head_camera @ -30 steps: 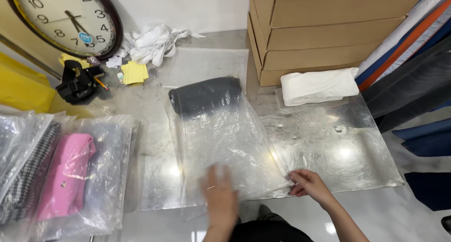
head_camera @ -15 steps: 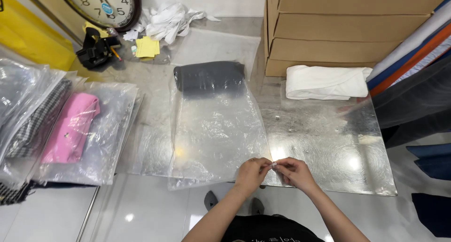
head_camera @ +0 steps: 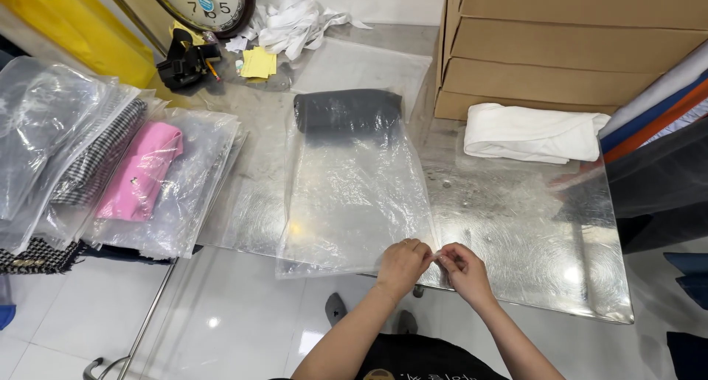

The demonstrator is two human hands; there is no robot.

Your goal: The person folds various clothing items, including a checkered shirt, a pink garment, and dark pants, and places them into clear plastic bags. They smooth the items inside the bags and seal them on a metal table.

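Glossy metal sheeting covers the worktable [head_camera: 516, 232], which stands on a white tiled floor, and a clear plastic bag [head_camera: 354, 195] lies flat along it, open mouth toward the near edge. A folded dark grey garment [head_camera: 346, 113] sits at the closed far end of the bag.

Both hands meet at the bag's near right corner. The left hand [head_camera: 402, 266] is curled with its fingertips pinched on the bag's lip, and the right hand [head_camera: 461, 269] pinches the same edge just beside it, so both are closed on thin plastic, seemingly on the flap or its sealing strip. To do this well, I judge the grip should stay light and close to the edge, the film kept taut between the two pinches so it does not wrinkle or cling to itself, and the flap kept square to the bag's mouth.

To the left lies a stack of bagged clothes, with a pink garment [head_camera: 140, 173] and a checked one [head_camera: 96, 162] showing through the plastic. At the far right, a folded white cloth [head_camera: 531, 133] rests against stacked cardboard boxes [head_camera: 575, 48]. Far left are a wall clock [head_camera: 203, 4], yellow sticky notes [head_camera: 258, 63], a black tape dispenser [head_camera: 181, 63] and crumpled white paper [head_camera: 295, 22].
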